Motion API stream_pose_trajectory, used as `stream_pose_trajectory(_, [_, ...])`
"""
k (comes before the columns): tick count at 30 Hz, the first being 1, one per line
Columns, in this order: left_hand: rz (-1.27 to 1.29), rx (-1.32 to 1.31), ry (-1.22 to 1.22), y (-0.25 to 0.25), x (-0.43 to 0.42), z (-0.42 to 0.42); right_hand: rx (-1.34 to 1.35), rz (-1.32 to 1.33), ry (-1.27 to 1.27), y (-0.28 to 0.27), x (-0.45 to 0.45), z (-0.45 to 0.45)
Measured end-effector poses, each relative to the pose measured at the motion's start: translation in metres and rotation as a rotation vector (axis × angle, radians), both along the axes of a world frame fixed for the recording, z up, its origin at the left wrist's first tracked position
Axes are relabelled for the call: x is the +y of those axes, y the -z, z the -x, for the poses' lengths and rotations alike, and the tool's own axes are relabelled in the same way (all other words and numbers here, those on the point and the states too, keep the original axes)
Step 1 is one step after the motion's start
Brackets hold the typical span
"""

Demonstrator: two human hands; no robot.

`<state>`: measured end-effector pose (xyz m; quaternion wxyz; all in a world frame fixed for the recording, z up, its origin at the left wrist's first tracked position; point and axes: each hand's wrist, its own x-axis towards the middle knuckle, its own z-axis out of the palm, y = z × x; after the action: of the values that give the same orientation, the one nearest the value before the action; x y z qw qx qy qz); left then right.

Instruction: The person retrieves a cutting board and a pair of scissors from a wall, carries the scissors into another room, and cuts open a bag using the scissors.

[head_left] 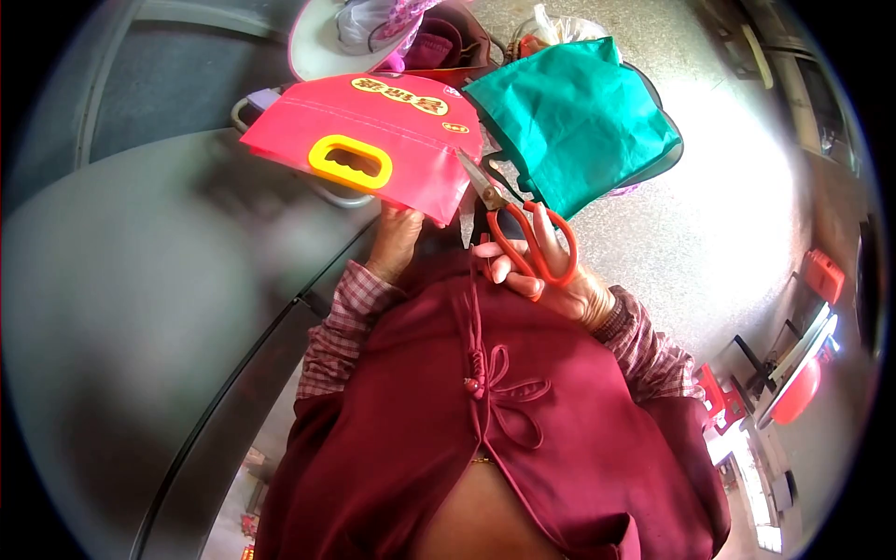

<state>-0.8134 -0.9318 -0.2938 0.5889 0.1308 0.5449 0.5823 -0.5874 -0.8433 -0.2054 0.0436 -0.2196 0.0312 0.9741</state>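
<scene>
A red bag point(308, 112) with yellow lettering and a yellow plastic handle point(350, 162) spreads out in front of me. My left hand point(397, 235) is at its near edge and grips it from below; the fingertips are hidden behind the red material. In my right hand point(560, 285) is a pair of scissors point(534, 245) with red-orange handles. Fingers pass through the loops, and the metal blades point up and left, close to the bag's right edge. The thumb and fingertips curl in beneath the handles.
A green cloth bag point(583, 121) lies just beyond the scissors. Behind the red bag stand a pink-rimmed white seat point(322, 42) and a container with plastic bags. A grey tabletop point(121, 280) is on the left. Red items point(823, 275) stand along the right.
</scene>
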Motion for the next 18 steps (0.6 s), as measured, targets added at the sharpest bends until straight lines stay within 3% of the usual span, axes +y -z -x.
stream_pose_trajectory(9, [-0.019,0.080,0.016,0.011,-0.006,0.004,-0.095,-0.183,-0.096,-0.006,0.004,0.004])
stream_pose_trajectory(11, [-0.119,0.617,0.221,0.011,-0.008,0.009,-0.157,-0.245,-0.125,-0.005,0.004,0.008])
stream_pose_trajectory(13, [-0.164,0.972,0.373,0.009,-0.009,0.012,-0.184,-0.317,-0.130,-0.005,0.003,0.010])
stream_pose_trajectory(18, [-0.187,1.343,0.593,-0.011,0.000,0.015,-0.353,-0.534,-0.191,-0.011,-0.005,0.029])
